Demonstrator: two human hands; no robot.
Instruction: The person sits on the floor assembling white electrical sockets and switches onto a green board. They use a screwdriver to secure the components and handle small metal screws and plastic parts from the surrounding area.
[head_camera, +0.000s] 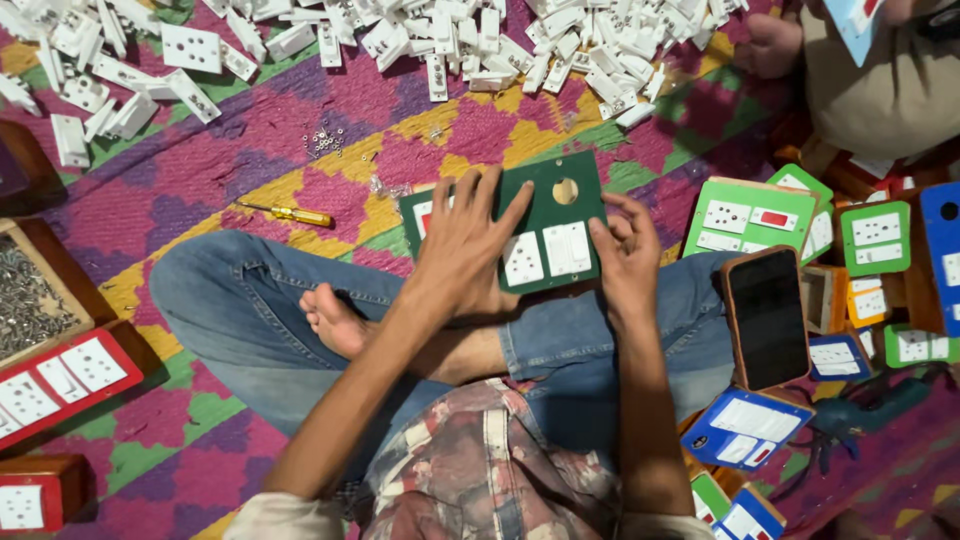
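Okay, I'm looking down at a fitting step: a dark green switch plate (552, 232) rests on my crossed legs, against the right knee, with a white socket module (523, 259) and a white rocker switch module (567, 248) sitting in its cut-outs and a round hole open near the top edge. My left hand (462, 250) lies flat over the plate's left half, fingers spread and extended, palm down, pressing rather than gripping; it closes on nothing. My right hand (627, 255) pinches the plate's right edge, thumb on the face beside the switch module, fingers curled behind, so its grip is closed lightly on the plate. Both forearms angle inward from the bottom of the view, wrists fairly straight. Judging by this, the modules are being seated flush; the next move probably calls for firm, even pressure while the right hand keeps the plate from tilting. A second green plate (418, 215) peeks out under the left hand. A yellow screwdriver (295, 214) lies on the patterned mat (250, 140) well left, loose screws (325, 140) beyond it, a phone (766, 318) on my right thigh.
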